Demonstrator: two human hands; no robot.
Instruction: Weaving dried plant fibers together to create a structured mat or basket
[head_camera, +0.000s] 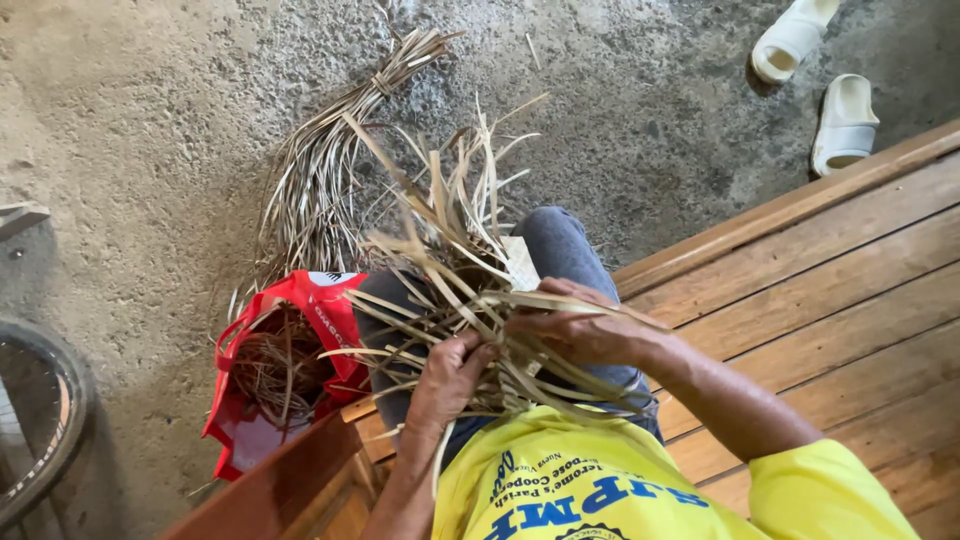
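I am working a tangle of dried palm-leaf strips (450, 270) on my lap, seated on the edge of a wooden platform (820, 300) above a concrete floor (150, 130). My left hand (450, 378) is pinching closed on a few strips at the lower edge of the weave, thumb and fingers pressed together, while my right hand (580, 328) is lying curled over the crossing strips, fingers folded around one flat band and pressing it down. To do this crossing well, I judge that I should be keeping the left pinch firm so the laid strips do not slide, and drawing the right-hand band snug and flat, without twisting it, since the dry leaf looks brittle. A red bag (285, 370) with a white printed patch near its rim is standing open just left of my knee, holding coiled fibre scraps. A tied bundle of spare strips (330, 160) is lying on the floor beyond, and two pale sandals (820, 80) are sitting at the upper right.
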